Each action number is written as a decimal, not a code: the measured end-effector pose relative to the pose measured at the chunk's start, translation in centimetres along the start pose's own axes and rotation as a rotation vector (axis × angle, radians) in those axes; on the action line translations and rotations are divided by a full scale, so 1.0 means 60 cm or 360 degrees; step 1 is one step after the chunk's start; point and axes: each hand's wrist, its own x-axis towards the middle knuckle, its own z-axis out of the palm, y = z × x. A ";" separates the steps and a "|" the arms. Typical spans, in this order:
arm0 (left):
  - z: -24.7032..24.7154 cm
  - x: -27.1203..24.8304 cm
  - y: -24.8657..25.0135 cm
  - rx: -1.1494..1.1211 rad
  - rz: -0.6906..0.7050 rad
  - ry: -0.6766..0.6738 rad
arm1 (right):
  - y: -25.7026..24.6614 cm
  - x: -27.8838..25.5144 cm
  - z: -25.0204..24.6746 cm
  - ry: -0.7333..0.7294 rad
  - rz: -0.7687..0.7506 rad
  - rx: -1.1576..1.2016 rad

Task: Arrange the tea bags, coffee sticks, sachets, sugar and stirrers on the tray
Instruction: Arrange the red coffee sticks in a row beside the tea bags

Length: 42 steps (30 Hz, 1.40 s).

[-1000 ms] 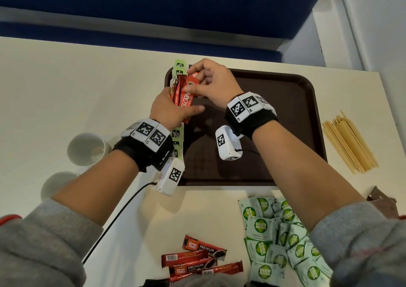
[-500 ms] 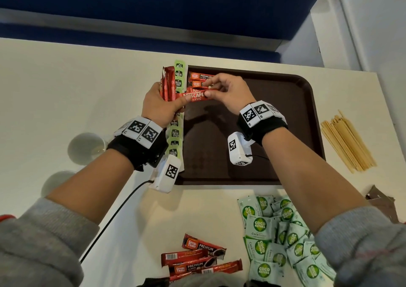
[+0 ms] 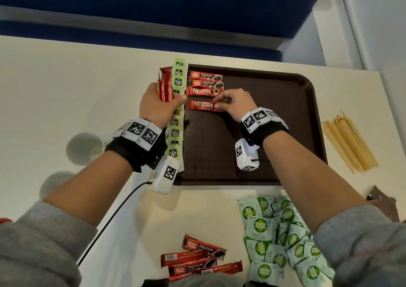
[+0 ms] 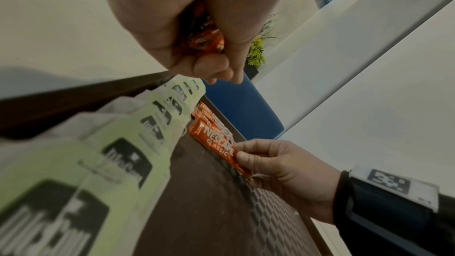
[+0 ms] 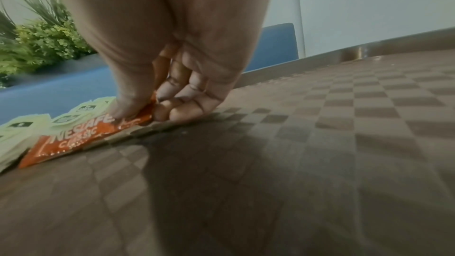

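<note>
Two hands work mid-frame: the right hand [image 3: 236,104] pinches a flat red Nescafe coffee stick [image 3: 203,106] on the brown plastic tray [image 3: 285,115]; the left hand [image 3: 157,108] grips a bunch of red coffee sticks [image 3: 165,84] upright.

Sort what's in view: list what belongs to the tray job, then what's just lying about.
Job: tray, tea bags, coffee sticks, Nescafe stick pinched by right hand, sticks in left hand, sugar sachets, stirrers.
Lying about: cups, brown packet.
</note>
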 end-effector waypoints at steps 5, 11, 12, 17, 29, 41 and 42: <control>0.001 -0.003 0.000 -0.0006 -0.0004 -0.0011 | -0.005 0.004 0.003 0.0087 -0.0013 -0.0039; 0.000 -0.003 0.001 -0.0013 -0.0011 -0.0009 | -0.015 0.009 0.005 0.0185 -0.0186 -0.0430; 0.000 -0.003 0.001 -0.0006 -0.0012 -0.0012 | -0.018 0.011 0.008 0.0167 -0.0210 -0.0431; 0.002 -0.003 0.001 0.0008 0.0001 -0.0018 | -0.029 0.019 0.025 0.0125 -0.0275 -0.0516; 0.002 0.000 -0.002 0.0001 -0.0008 -0.0005 | -0.035 0.029 0.027 0.0188 -0.0229 -0.0441; 0.007 -0.004 0.000 0.0047 -0.0005 -0.0051 | -0.032 0.028 0.030 0.0193 -0.0219 -0.0393; 0.008 -0.005 0.001 0.0042 -0.0009 -0.0053 | -0.032 0.028 0.029 0.0193 -0.0226 -0.0394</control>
